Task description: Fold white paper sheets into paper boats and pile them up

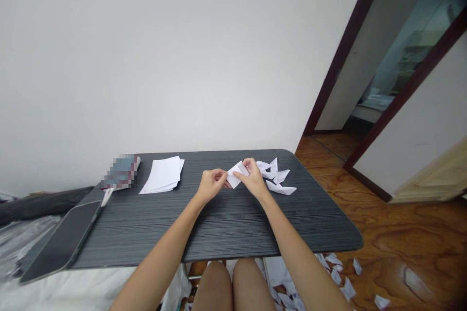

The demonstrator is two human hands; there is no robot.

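The folded paper (233, 181) is held over the table (146, 233), between both hands. Left hand (211, 184): fingers pinch its left corner. Right hand (254, 182): fingers grip its right side, thumb on top. For a crisp crease, align edges before pressing. Folded pieces (280, 189) lie right; plain sheets (162, 176) lie left. No brand, label or writing is legible.

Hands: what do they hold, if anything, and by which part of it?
A folded paper: left hand at its left corner, right hand at its right side.
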